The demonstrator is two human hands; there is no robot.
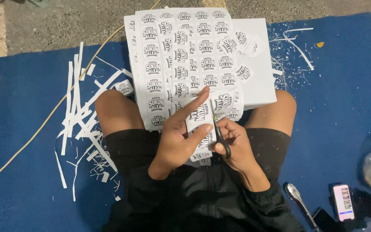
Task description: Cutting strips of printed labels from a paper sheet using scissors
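I see a narrow strip of labels (201, 124) over my lap, pinched between thumb and fingers of my left hand (177, 139). My right hand (236, 148) is closed through the handles of the scissors (219, 131), whose blades sit along the strip's right edge. A few cut labels (249, 45) lie on the white box (260, 73), one more (124, 87) by my knee, and trimmed paper slivers (80, 114) litter the blue mat (18, 129). The big printed sheets (181, 56) look mostly uncut, so I judge most of the cutting remains.
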